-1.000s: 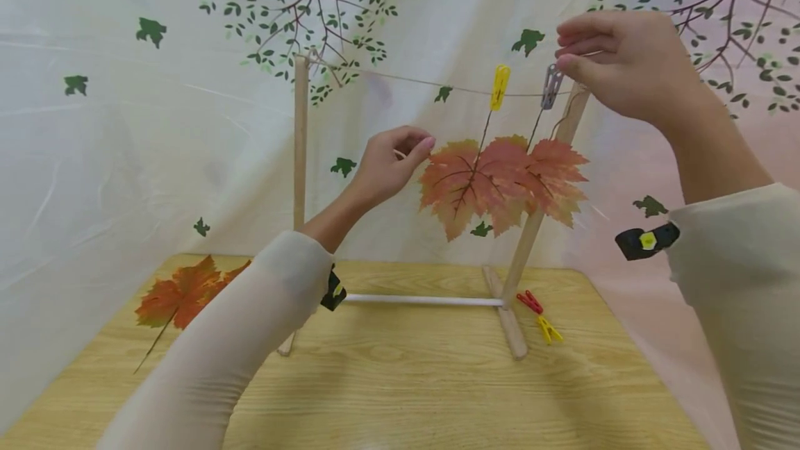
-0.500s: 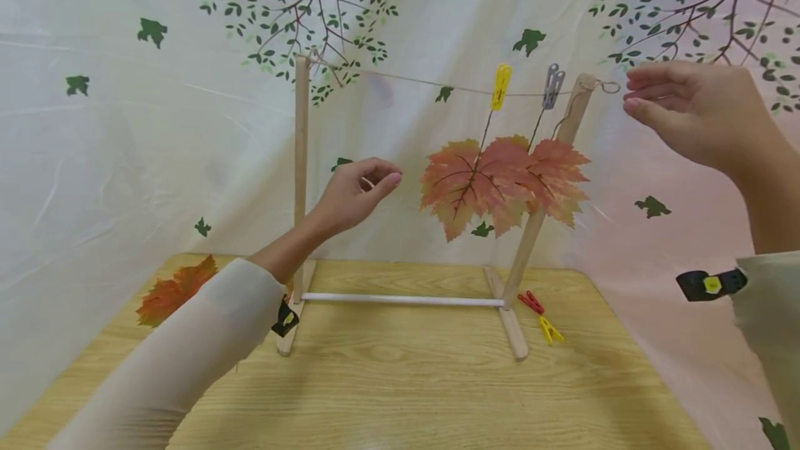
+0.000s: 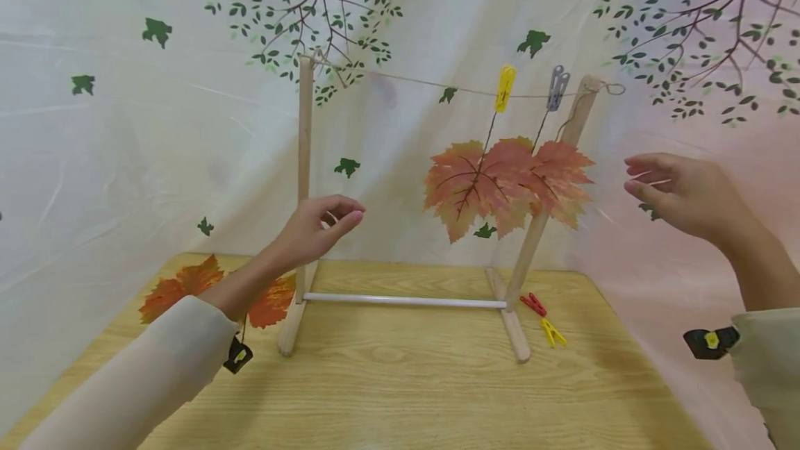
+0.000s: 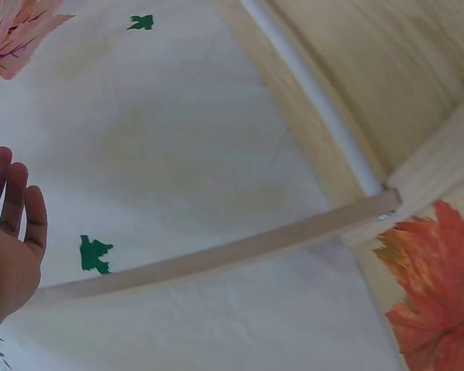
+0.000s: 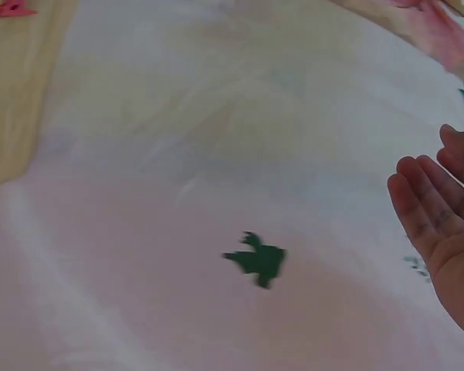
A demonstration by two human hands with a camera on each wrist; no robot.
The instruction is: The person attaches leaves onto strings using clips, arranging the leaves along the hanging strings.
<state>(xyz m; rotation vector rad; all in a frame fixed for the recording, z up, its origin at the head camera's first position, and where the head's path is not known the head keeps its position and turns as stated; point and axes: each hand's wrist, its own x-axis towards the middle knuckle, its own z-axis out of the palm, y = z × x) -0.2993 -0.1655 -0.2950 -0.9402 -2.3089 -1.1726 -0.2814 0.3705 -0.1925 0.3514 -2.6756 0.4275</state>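
Observation:
My left hand hovers before the frame's left post, its fingers loosely bent and nothing in them. To the right of the frame, my right hand is in the air, also holding nothing. Two orange-red maple leaves hang from the string: the nearer leaf by a yellow clothespin, the other leaf by a grey clothespin. Under my left forearm, partly hidden, orange leaves lie on the table. A red clothespin and another yellow clothespin lie by the right foot.
The wooden frame has a left post, a right post and a white crossbar low between them. It stands on a wood-grain table. A pale curtain printed with branches and green leaves hangs behind.
My right hand has come away from the grey clothespin, outward and down. My left hand has drawn back left and down from the hanging leaves. The clipped leaves stay in place.

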